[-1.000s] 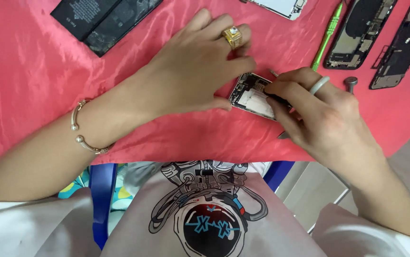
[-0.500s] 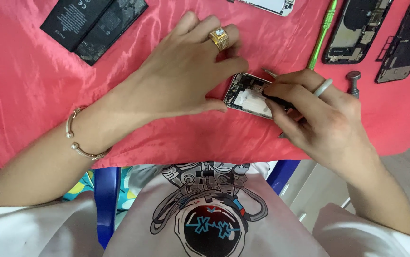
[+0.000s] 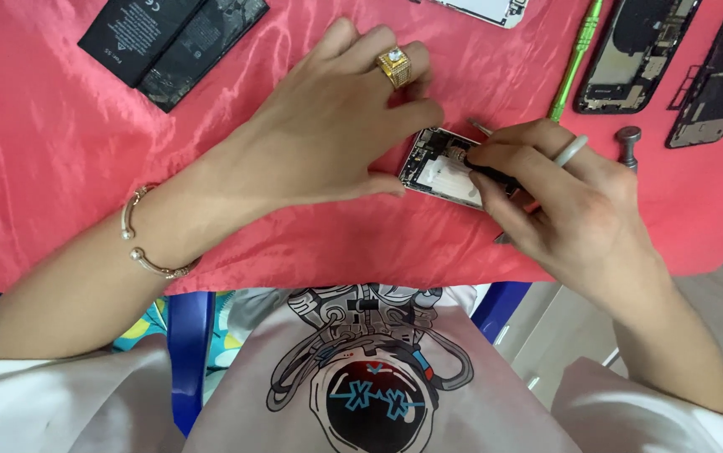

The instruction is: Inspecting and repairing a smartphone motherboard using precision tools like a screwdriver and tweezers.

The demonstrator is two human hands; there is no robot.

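Note:
An opened phone body with its insides showing lies on the red cloth. My left hand, wearing a gold ring and a bracelet, presses down on the phone's left end with thumb and fingers. My right hand, with a white ring, pinches a thin dark tool against the phone's right part. Most of the tool is hidden by my fingers.
Two black flat batteries lie at the back left. A green-handled tool lies beside two dark phone frames at the back right. A small metal piece rests near my right hand. A white phone part is at the top edge.
The view has shifted slightly, so everything sits a little lower and to the left. Both hands stay on the opened phone; my right fingers have moved only a little over it.

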